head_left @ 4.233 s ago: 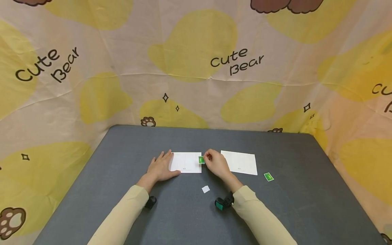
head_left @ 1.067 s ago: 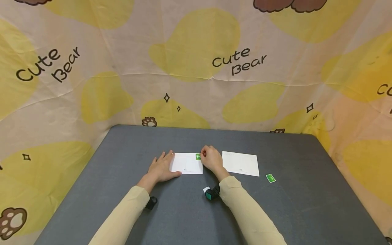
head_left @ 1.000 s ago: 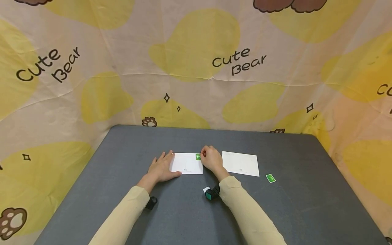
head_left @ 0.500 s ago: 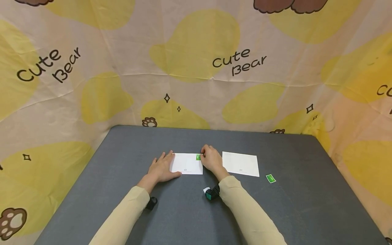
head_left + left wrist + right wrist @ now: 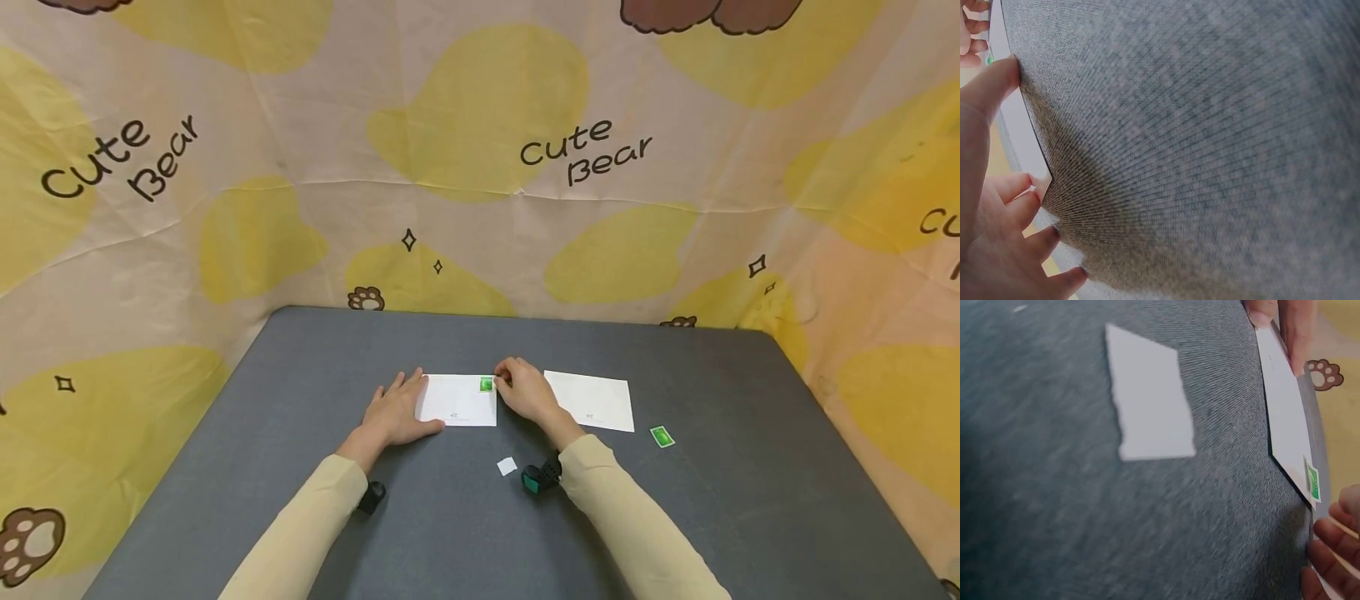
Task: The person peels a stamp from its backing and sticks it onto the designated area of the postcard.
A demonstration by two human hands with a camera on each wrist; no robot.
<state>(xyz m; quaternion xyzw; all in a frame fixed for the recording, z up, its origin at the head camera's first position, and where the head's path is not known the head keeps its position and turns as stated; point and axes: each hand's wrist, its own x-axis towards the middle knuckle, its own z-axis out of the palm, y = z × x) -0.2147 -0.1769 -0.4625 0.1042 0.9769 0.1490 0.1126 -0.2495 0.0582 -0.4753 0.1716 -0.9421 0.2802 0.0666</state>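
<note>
A white postcard-like sheet (image 5: 456,402) lies flat on the grey table, with faint print near its lower edge. My left hand (image 5: 396,411) rests on its left end, fingers spread, thumb at the near edge. A green stamp (image 5: 486,384) sits at the sheet's upper right corner, fully visible. Just right of it is my right hand (image 5: 527,390), its fingers loosely bent. In the right wrist view those fingers (image 5: 1335,540) are apart from the stamp (image 5: 1313,481) and show nothing between them.
A second white sheet (image 5: 588,402) lies right of my right hand, slightly turned. Farther right is another green stamp (image 5: 662,437). A small white paper piece (image 5: 507,466) lies nearer on the grey table (image 5: 442,533). A patterned cloth (image 5: 465,125) hangs behind.
The green stamp has gone from jutting over the sheet's right edge to lying within its upper right corner. Lately my right fingers have come off it, shifting slightly right. The left hand stays.
</note>
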